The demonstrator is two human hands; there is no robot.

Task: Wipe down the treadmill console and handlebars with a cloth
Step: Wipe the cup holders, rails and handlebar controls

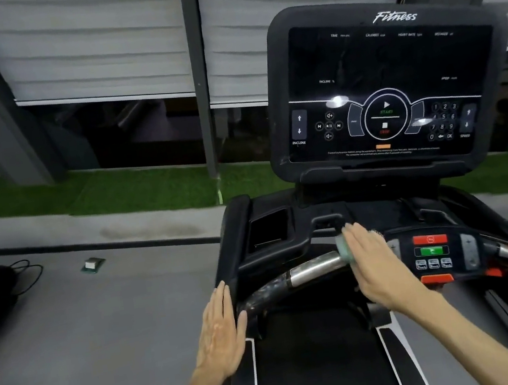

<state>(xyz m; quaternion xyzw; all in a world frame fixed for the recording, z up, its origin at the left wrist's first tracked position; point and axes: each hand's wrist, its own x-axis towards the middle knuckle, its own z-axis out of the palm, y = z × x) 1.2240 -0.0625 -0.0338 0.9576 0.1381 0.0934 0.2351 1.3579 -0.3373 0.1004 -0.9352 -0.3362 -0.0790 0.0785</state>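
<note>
Right hand [377,267] is flat, fingers together, pressing the small pale green cloth [344,249] onto the curved chrome-and-black handlebar [310,271], nearer than the black console screen [387,80]. Left hand [220,329] is flat too, holding nothing, by the bar's left end.

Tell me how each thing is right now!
Right hand: open, flat, pressing down.
Left hand: open, fingers straight, holding nothing.
Pale green cloth: squashed under the pressing hand.
Curved silver metal handlebar: touched by cloth.
Black console screen: dark, readouts blank.
Grey window blinds: partly lowered.
</note>
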